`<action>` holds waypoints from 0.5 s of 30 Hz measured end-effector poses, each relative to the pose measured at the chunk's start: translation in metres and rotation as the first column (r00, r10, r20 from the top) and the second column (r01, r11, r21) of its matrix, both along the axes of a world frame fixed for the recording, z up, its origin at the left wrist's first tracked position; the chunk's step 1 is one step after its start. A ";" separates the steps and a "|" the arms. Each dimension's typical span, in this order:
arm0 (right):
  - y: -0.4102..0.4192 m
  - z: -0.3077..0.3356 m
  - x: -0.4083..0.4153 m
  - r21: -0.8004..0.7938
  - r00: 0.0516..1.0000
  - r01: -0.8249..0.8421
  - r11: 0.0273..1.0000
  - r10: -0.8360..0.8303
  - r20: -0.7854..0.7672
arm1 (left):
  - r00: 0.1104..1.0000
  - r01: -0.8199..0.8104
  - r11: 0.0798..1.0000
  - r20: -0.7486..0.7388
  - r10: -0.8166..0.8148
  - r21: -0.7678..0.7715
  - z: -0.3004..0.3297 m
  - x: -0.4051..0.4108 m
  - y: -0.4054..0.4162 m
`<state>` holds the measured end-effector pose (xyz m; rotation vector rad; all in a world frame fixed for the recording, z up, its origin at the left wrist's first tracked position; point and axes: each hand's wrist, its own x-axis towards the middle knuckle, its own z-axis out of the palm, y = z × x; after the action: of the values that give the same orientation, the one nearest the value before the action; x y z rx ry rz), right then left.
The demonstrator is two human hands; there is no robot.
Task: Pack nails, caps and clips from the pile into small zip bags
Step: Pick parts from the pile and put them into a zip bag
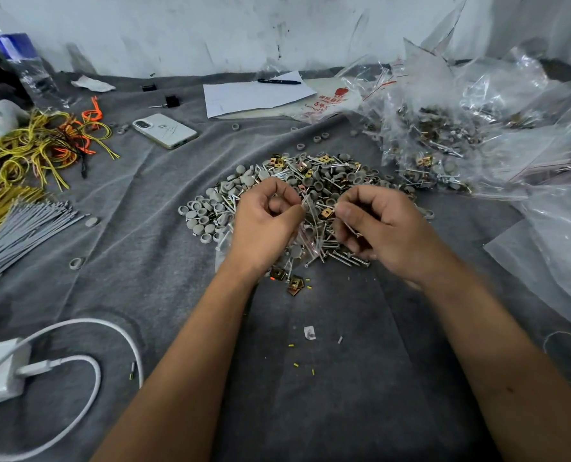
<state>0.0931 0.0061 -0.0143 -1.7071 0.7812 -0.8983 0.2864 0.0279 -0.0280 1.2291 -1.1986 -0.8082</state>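
Left hand: the left hand (264, 225) hovers over the near side of the pile, fingers curled, thumb and forefinger pinching the top edge of a small clear zip bag (305, 235); its grip is closed on the plastic, likely to keep the mouth up and steady for loading
Right hand: the right hand (374, 225) sits just right of the bag, fingers curled, pinching what looks like a brass clip at the fingertips with a nail lying across the fingers; this grip is closed on small parts, though exactly how many I cannot tell
Pile: the pile (310, 188) of grey caps, nails and brass clips lies in the middle of the grey cloth (144, 261), right under both hands, so each reach is short
Stray clips: two loose clips (289, 278) lie on the cloth just near of the pile
Filled bags: a heap of packed bags (444, 141) is stacked at the far right, clear of the working spot
Step in hand: judged to be feeding parts into the bag's mouth
Clutter: a phone (164, 130), paper with a pen (257, 95), wire ties (27, 225) and a charger (1, 371) sit at the edges, away from the pile
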 end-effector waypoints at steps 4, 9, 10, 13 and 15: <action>-0.003 -0.003 -0.001 -0.201 0.984 0.166 0.965 -0.174 -0.023 | 0.999 0.018 1.000 0.043 -0.018 -0.012 -0.001 -0.003 -0.001; -0.001 -0.003 0.003 -0.540 0.951 0.145 0.829 -0.267 -0.154 | 0.994 0.044 0.998 0.102 -0.038 -0.055 -0.001 -0.005 0.000; 0.000 -0.002 0.004 -0.561 0.947 0.144 0.815 -0.277 -0.160 | 0.993 0.045 0.997 0.116 -0.037 -0.062 -0.001 -0.005 0.000; 0.002 -0.002 0.006 -0.598 0.936 0.148 0.788 -0.307 -0.172 | 0.987 0.045 0.996 0.154 -0.033 -0.072 -0.002 -0.007 0.000; 0.003 -0.003 0.009 -0.658 0.921 0.134 0.741 -0.339 -0.194 | 0.987 0.037 0.997 0.161 -0.025 -0.071 -0.001 -0.008 0.001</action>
<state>0.1016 0.0090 -0.0170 -2.4296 0.9894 -1.1877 0.2783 0.0288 -0.0293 1.2354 -1.3682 -0.6918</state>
